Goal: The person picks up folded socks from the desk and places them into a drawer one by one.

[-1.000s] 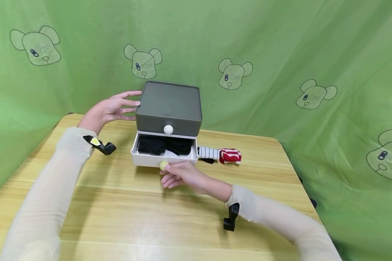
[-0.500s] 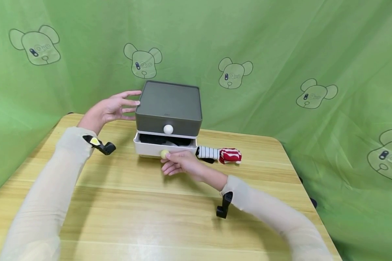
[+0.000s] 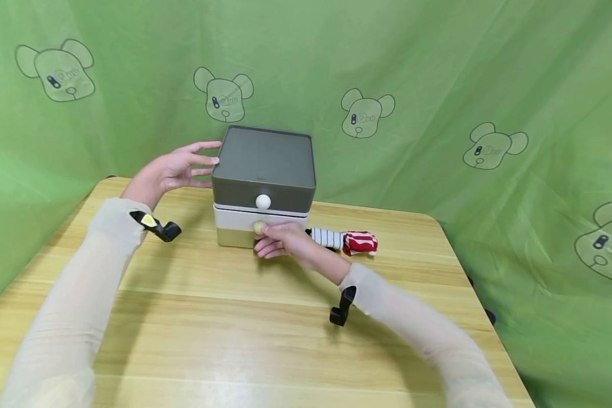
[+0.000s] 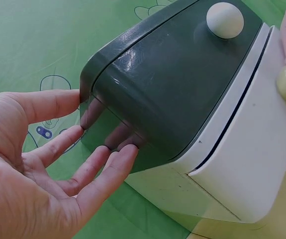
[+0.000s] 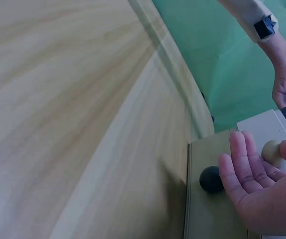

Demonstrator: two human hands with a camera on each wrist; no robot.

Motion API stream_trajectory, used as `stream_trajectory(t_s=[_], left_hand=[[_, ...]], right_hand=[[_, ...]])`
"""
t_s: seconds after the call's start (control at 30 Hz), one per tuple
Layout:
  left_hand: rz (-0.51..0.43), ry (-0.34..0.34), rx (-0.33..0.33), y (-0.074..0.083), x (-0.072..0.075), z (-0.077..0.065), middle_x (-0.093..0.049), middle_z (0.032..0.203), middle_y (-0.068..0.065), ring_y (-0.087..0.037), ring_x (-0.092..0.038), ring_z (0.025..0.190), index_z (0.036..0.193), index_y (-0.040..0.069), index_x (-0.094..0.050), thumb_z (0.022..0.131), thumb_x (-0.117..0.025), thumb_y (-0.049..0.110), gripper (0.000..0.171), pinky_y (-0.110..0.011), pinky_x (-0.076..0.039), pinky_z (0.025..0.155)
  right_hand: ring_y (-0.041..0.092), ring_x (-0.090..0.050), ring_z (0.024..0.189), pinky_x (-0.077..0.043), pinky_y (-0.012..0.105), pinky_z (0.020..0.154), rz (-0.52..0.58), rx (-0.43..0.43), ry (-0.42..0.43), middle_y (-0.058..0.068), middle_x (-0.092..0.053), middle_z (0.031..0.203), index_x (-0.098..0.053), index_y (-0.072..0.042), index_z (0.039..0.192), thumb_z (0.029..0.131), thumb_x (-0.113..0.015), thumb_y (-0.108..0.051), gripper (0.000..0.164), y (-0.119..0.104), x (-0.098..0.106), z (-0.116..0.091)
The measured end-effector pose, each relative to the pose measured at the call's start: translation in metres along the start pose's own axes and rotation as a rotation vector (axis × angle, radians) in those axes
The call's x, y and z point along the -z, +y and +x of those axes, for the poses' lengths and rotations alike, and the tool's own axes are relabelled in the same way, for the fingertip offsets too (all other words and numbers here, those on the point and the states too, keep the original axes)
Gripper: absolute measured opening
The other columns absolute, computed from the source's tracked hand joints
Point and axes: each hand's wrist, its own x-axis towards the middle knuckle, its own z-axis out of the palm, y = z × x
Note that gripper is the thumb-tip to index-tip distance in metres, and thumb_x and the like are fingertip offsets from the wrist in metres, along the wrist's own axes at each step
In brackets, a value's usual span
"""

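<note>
a person's right hand (image 3: 288, 242) pinches the pale yellow knob (image 3: 259, 227) of a white drawer (image 3: 234, 219), which sits nearly flush between a gray tier (image 3: 264, 161) above and a yellowish tier (image 3: 234, 237) below on the bench (image 3: 194, 323). fingers spread wide, the left hand (image 3: 175, 169) touches the gray tier's side; rolled striped cloths (image 3: 359, 243) lie to the right.

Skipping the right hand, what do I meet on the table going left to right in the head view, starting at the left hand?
Left hand → drawer box → white striped cloth → red striped cloth.
</note>
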Motion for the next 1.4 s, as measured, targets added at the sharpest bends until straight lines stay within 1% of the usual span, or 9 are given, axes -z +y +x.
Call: stream_trajectory(t_s=[0.1, 0.17, 0.33, 0.4, 0.47, 0.67, 0.87, 1.07, 1.4], left_hand=[[-0.001, -0.002, 0.003, 0.000, 0.000, 0.000, -0.014, 0.170, -0.012, -0.035, -0.015, 0.158, 0.163, 0.026, -0.020, 0.104, -0.053, 0.008, 0.070, -0.059, -0.025, 0.127], [-0.002, -0.003, 0.004, 0.000, -0.001, 0.000, -0.015, 0.170, -0.011, -0.035, -0.015, 0.158, 0.163, 0.026, -0.020, 0.104, -0.053, 0.008, 0.070, -0.058, -0.025, 0.127], [-0.001, -0.003, -0.006, 0.000, 0.001, -0.001, -0.041, 0.150, -0.002, -0.035, -0.016, 0.158, 0.163, 0.026, -0.021, 0.103, -0.056, 0.009, 0.072, -0.059, -0.025, 0.127], [0.000, -0.002, -0.009, 0.000, 0.002, -0.001, -0.045, 0.142, 0.001, -0.035, -0.017, 0.157, 0.163, 0.027, -0.022, 0.102, -0.058, 0.010, 0.072, -0.059, -0.025, 0.127], [0.004, -0.008, -0.013, 0.000, 0.002, -0.001, -0.042, 0.149, -0.002, -0.035, -0.016, 0.158, 0.163, 0.026, -0.021, 0.102, -0.058, 0.011, 0.073, -0.059, -0.025, 0.127], [0.006, -0.007, -0.004, 0.000, 0.000, -0.001, -0.013, 0.170, -0.012, -0.035, -0.015, 0.158, 0.163, 0.026, -0.020, 0.104, -0.054, 0.008, 0.071, -0.058, -0.025, 0.127], [0.012, -0.012, -0.004, 0.000, -0.001, -0.002, -0.012, 0.171, -0.012, -0.036, -0.014, 0.158, 0.164, 0.026, -0.018, 0.104, -0.053, 0.008, 0.071, -0.059, -0.024, 0.127], [0.021, -0.012, -0.005, 0.000, 0.001, -0.002, -0.012, 0.171, -0.012, -0.035, -0.015, 0.158, 0.164, 0.026, -0.018, 0.104, -0.054, 0.009, 0.072, -0.058, -0.025, 0.127], [0.012, -0.004, -0.002, -0.001, 0.001, 0.000, -0.013, 0.171, -0.011, -0.035, -0.016, 0.158, 0.164, 0.026, -0.019, 0.105, -0.053, 0.008, 0.070, -0.058, -0.026, 0.127]], right_hand=[[0.013, -0.074, 0.075, -0.048, 0.059, 0.108, 0.013, -0.002, 0.008, 0.003, -0.076, 0.085, -0.055, 0.017, 0.133, 0.107, -0.052, -0.018, 0.043, -0.001, 0.002, 0.003], [0.013, -0.074, 0.076, -0.048, 0.059, 0.109, 0.014, -0.004, 0.009, 0.003, -0.076, 0.085, -0.055, 0.017, 0.133, 0.107, -0.052, -0.018, 0.043, 0.000, 0.004, 0.005], [0.013, -0.074, 0.076, -0.058, 0.050, 0.101, 0.000, -0.001, 0.001, 0.002, -0.076, 0.084, -0.055, 0.016, 0.133, 0.108, -0.051, -0.019, 0.043, 0.000, 0.006, 0.007], [0.013, -0.074, 0.076, -0.063, 0.043, 0.094, -0.005, 0.002, 0.002, 0.002, -0.076, 0.084, -0.056, 0.016, 0.133, 0.108, -0.051, -0.020, 0.043, 0.000, 0.006, 0.007], [0.013, -0.074, 0.075, -0.065, 0.037, 0.087, -0.007, 0.001, 0.008, 0.002, -0.076, 0.084, -0.057, 0.015, 0.132, 0.108, -0.051, -0.021, 0.044, 0.000, 0.005, 0.007], [0.014, -0.073, 0.074, -0.065, 0.038, 0.087, -0.037, -0.031, 0.038, 0.003, -0.076, 0.084, -0.060, 0.010, 0.132, 0.106, -0.055, -0.030, 0.048, 0.002, 0.004, 0.003], [0.014, -0.073, 0.073, -0.065, 0.036, 0.082, -0.096, -0.101, 0.072, 0.004, -0.076, 0.085, -0.065, 0.006, 0.127, 0.103, -0.059, -0.039, 0.051, 0.013, 0.008, 0.001], [0.014, -0.073, 0.071, -0.066, 0.033, 0.076, -0.131, -0.184, 0.078, 0.006, -0.076, 0.084, -0.067, 0.006, 0.124, 0.100, -0.064, -0.037, 0.050, 0.028, 0.010, 0.004], [0.014, -0.074, 0.077, -0.065, 0.029, 0.077, 0.040, -0.248, 0.021, 0.007, -0.078, 0.092, -0.059, 0.005, 0.135, 0.107, -0.053, -0.035, 0.050, 0.041, 0.009, 0.018]])
